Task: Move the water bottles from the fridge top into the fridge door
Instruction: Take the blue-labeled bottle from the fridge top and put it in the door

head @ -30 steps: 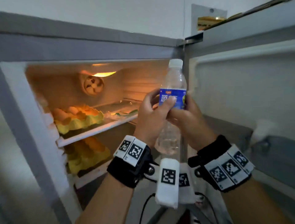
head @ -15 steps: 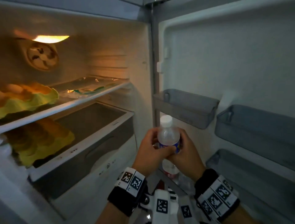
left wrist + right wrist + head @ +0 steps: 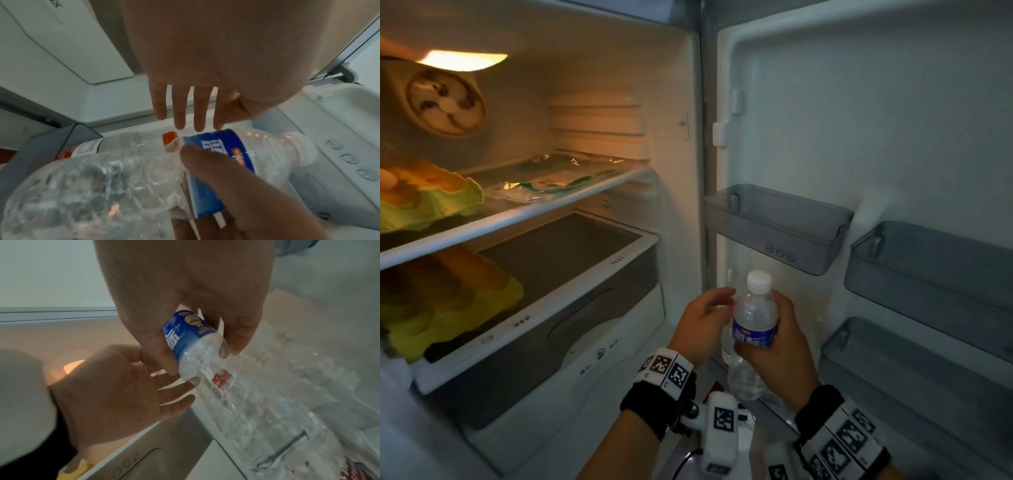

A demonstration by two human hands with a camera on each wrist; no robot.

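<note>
A clear water bottle (image 3: 755,318) with a blue label and white cap stands upright in front of the open fridge door. My right hand (image 3: 780,346) grips it round the label; the right wrist view shows its fingers (image 3: 240,331) curled round the bottle (image 3: 191,344). My left hand (image 3: 705,318) sits just left of the bottle. In the left wrist view its fingers (image 3: 185,116) are straight and apart from the bottle (image 3: 123,186). A second bottle (image 3: 115,142) with a red cap lies low in the door behind it.
Grey door bins: a small upper one (image 3: 777,222), a wider one (image 3: 928,270) to its right, a long lower one (image 3: 911,377). Inside the fridge are yellow-green egg trays (image 3: 431,202), a glass shelf (image 3: 517,216) and a crisper drawer (image 3: 571,329).
The bottle has come down from near the fridge top to the level of the lower door bins. My left hand has let go of it and spread its fingers; the right still holds it.
</note>
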